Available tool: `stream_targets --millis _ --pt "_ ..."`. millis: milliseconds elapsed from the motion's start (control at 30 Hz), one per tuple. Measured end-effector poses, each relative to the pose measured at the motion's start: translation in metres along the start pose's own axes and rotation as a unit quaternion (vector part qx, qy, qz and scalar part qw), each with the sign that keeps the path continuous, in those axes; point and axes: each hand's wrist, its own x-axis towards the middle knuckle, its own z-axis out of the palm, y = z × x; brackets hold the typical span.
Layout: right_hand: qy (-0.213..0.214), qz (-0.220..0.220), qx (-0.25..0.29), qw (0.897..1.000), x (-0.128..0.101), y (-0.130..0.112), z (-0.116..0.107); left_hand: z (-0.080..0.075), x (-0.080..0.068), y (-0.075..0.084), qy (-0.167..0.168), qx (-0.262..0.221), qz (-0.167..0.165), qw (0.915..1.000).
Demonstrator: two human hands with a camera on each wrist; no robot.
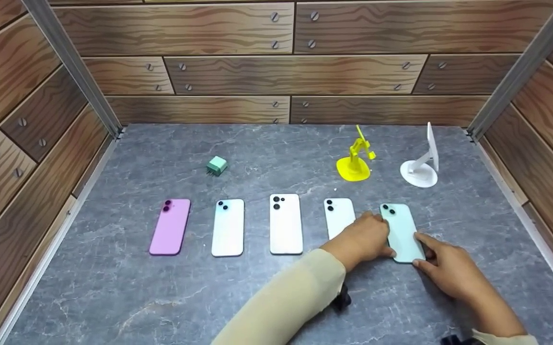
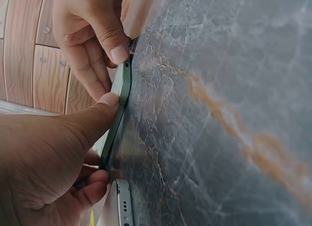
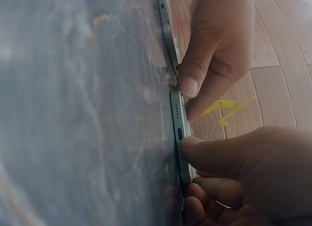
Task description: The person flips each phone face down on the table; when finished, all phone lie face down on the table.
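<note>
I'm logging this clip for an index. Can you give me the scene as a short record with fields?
surface: grey marble table, wood-look walls
phones: five in a row, backs up: purple phone, pale blue phone, white phone, second white phone, mint phone
left hand: grips mint phone's left edge
right hand: grips its near right corner
behind: green charger, yellow stand, white stand

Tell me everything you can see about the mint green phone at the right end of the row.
The mint green phone lies face down and flat on the grey marble-look table, rightmost of five. Its glossy back carries two dark camera lenses at the top left. The left hand grips its left edge and the right hand its lower right corner.
</note>
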Motion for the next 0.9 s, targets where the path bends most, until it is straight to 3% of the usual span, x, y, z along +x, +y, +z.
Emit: stream_targets --millis 267,467,733,900 --pt "0.026 -0.040 -0.004 0.999 0.002 -0.009 0.002 0.000 -0.006 -0.002 0.015 -0.026 -0.009 0.9995" --pt "0.064 -0.068 -0.023 0.995 0.008 -0.021 0.004 0.000 -0.017 -0.018 0.062 -0.036 -0.003 0.9974" --pt "0.063 -0.068 -0.036 0.995 0.015 -0.035 0.002 0.003 -0.041 -0.044 0.126 -0.038 -0.052 0.9899" --pt "0.062 -0.059 -0.033 0.996 0.019 -0.045 0.000 0.004 -0.060 -0.063 0.148 -0.022 -0.100 0.9837"
